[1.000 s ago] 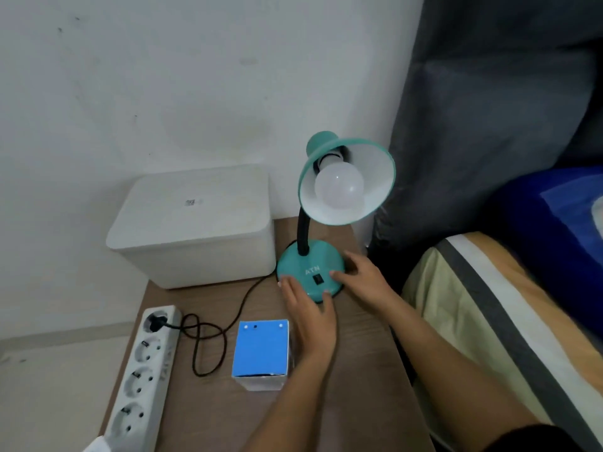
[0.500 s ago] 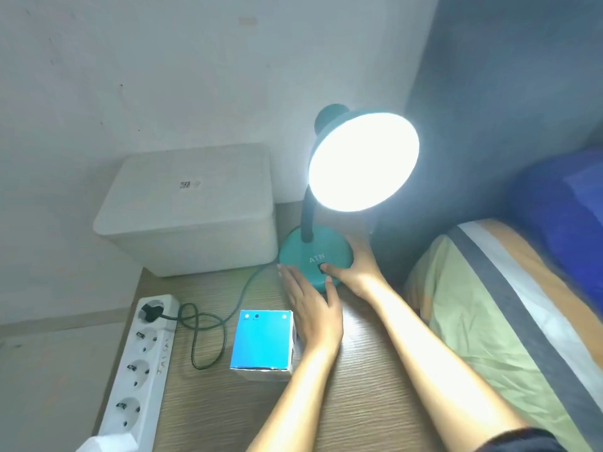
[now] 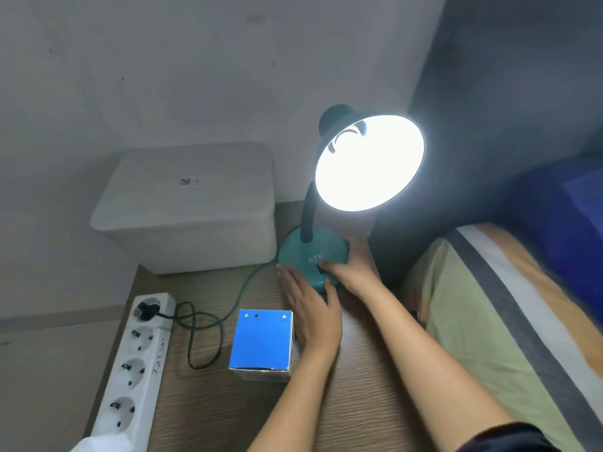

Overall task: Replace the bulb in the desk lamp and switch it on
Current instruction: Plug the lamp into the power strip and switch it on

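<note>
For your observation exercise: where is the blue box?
The blue box stands on the desk, between the coiled cord and the left hand.

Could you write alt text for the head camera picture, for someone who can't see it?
A teal desk lamp shines brightly on a wooden table, the right hand at the switch on its base and the left hand flat beside it. Its cord runs to a white power strip; a blue box sits nearby.

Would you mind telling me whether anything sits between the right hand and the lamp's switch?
Nothing visible does: the right hand rests on the lamp base with its thumb at the switch, and the lamp shade is lit.
</note>
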Action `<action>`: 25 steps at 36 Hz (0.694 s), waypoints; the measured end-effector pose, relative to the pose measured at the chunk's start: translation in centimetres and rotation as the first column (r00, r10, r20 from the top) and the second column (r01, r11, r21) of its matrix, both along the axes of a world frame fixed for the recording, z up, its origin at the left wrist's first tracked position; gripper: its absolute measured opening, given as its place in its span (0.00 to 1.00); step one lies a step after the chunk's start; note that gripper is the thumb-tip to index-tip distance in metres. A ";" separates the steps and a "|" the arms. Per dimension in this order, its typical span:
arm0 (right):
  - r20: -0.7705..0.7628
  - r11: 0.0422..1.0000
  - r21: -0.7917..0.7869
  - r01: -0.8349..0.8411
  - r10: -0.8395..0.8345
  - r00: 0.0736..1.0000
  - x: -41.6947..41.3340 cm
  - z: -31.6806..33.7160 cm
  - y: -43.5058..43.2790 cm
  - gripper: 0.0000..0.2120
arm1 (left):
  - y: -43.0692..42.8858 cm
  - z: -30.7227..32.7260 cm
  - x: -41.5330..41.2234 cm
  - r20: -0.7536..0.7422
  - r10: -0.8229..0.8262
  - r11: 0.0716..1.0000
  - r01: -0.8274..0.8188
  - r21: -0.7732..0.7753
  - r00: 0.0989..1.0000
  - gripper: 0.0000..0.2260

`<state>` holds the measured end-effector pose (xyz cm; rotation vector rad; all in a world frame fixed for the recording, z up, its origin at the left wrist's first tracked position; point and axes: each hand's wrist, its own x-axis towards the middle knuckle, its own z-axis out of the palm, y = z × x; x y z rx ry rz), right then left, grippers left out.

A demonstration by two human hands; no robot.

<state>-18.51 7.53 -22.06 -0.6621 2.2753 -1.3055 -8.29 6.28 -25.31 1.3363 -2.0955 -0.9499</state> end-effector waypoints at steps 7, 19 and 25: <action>-0.032 0.987 0.158 -0.008 0.013 0.999 0.2 0.2 -0.9 0.35 | 0.1 -0.7 -0.3 -0.090 0.018 0.998 -0.023 -0.054 0.996 0.37; -0.043 0.996 0.076 -0.055 0.058 0.997 0.7 0.1 1.7 0.28 | 0.0 -0.3 0.1 0.000 -0.020 1.000 0.020 0.007 1.000 0.35; -0.066 0.979 0.188 -0.082 0.096 0.993 2.5 0.4 5.3 0.25 | 2.1 0.7 1.8 0.063 -0.113 0.992 0.109 0.060 0.992 0.33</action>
